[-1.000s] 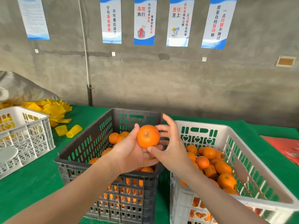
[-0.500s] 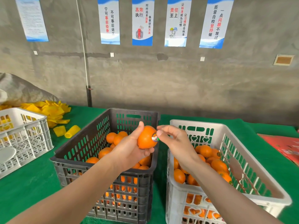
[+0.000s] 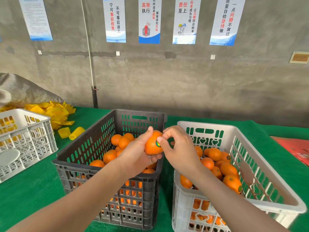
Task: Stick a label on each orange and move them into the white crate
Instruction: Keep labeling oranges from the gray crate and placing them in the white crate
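Note:
My left hand (image 3: 137, 153) grips an orange (image 3: 151, 146) above the right rim of the black crate (image 3: 93, 141). A round green label (image 3: 158, 144) sits on the orange's right side. The thumb of my right hand (image 3: 180, 148) presses at the label's edge, and its other fingers are curled beside the fruit. Several unlabelled oranges (image 3: 109, 155) lie in the black crate. To its right, the white crate (image 3: 250, 158) holds several oranges (image 3: 229, 169), some showing labels.
Both crates stand on a green-covered table (image 3: 33, 190) against a grey wall. A second white crate (image 3: 33, 141) sits at the far left with yellow foam nets (image 3: 53, 113) behind it. A red box (image 3: 297, 148) lies at the right edge.
My right hand brought a label to the orange and it now sticks on the fruit's side. The left hand turned the orange and moved it slightly right and down.

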Demonstrator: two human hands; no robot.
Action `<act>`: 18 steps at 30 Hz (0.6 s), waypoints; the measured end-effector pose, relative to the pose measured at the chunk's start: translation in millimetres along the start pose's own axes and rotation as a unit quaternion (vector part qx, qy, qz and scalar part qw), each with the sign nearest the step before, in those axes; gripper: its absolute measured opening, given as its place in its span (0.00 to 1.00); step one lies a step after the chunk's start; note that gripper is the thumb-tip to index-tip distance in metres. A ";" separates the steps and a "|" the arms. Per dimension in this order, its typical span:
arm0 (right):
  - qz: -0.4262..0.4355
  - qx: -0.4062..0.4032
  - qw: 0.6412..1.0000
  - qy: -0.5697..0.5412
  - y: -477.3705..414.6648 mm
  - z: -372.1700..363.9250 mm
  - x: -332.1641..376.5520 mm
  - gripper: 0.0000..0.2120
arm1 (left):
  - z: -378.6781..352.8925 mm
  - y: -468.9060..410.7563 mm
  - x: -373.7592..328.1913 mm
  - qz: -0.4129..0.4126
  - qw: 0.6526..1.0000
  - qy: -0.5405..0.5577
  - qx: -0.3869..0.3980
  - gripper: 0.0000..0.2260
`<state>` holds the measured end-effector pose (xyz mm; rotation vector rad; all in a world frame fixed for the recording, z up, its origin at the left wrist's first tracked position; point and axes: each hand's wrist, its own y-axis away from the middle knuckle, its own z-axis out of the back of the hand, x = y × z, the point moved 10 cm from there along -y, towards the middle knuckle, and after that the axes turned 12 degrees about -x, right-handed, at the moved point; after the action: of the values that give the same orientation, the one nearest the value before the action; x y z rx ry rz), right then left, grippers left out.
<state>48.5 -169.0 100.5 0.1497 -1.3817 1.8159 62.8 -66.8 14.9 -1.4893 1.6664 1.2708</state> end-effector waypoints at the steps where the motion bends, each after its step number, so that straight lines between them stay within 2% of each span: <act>1: 0.013 -0.015 1.000 0.015 1.3 2.6 2.5 0.06 | 0.0 -0.5 -0.6 -0.004 1.000 0.000 -0.001 0.27; 4: 0.016 -0.048 0.998 0.030 5.2 8.1 1.7 0.06 | -1.3 0.5 -1.2 -0.011 1.000 -0.006 -0.008 0.25; 8: -0.079 -0.039 0.996 -0.027 6.2 9.0 -23.1 0.24 | 1.1 -0.3 3.3 -0.002 0.999 -0.015 -0.028 0.27; 12: -0.067 0.006 0.993 -0.092 24.2 -2.4 -27.7 0.21 | -9.2 -6.8 17.1 0.011 1.000 -0.021 -0.014 0.25; 14: -0.069 0.025 0.990 -0.118 32.8 -7.9 -33.2 0.25 | -18.8 -14.5 22.2 0.004 0.999 -0.030 -0.015 0.24; 16: -0.093 0.013 0.988 -0.119 32.9 -5.0 -50.3 0.30 | -31.8 -18.9 29.1 0.003 0.999 -0.049 -0.004 0.32; 17: -0.105 -0.006 0.989 -0.101 29.8 0.9 -62.5 0.32 | -38.6 -26.4 32.1 -0.026 0.995 -0.100 0.010 0.38; 18: -0.112 -0.025 0.991 -0.074 25.5 8.2 -74.8 0.33 | -47.1 -23.0 30.8 -0.060 0.986 -0.157 0.016 0.38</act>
<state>77.0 -217.2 44.1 0.4034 -1.4485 1.6095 86.3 -120.8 0.0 -1.2745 1.3652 1.3283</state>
